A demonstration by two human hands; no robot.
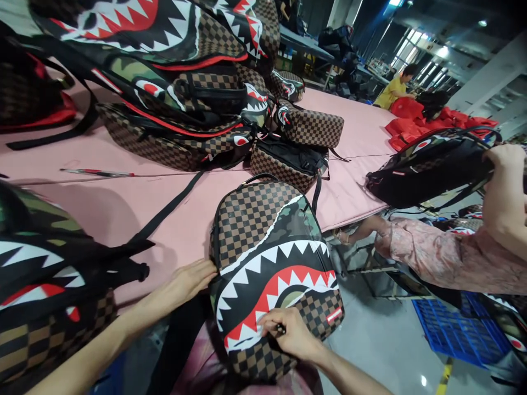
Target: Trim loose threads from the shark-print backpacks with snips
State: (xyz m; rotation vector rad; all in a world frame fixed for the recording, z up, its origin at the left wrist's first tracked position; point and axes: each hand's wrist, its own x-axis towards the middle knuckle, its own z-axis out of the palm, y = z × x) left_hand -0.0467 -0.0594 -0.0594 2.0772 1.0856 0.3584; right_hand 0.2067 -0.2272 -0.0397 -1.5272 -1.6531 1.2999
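A backpack (267,247) with brown-and-black checks, camouflage and a red-and-white shark mouth leans tilted over the pink table's near edge, front face up. My left hand (191,282) grips its left side edge; the thumb is hidden. Over the lower front, by the shark mouth, is my right hand (292,332). Its fingers are closed in a pinch, and a small dark object (281,328) shows between them, too small to name. Another shark-mouth backpack (45,285) lies at the left, near my left forearm.
Several shark-print bags (164,109) are piled across the pink table (354,126). A pen (96,172) lies at left. On the right, another person's hand (506,164) holds a dark backpack (428,170). Farther back are red bags (444,120) and a person in yellow (391,90). A blue crate (461,329) stands on the floor.
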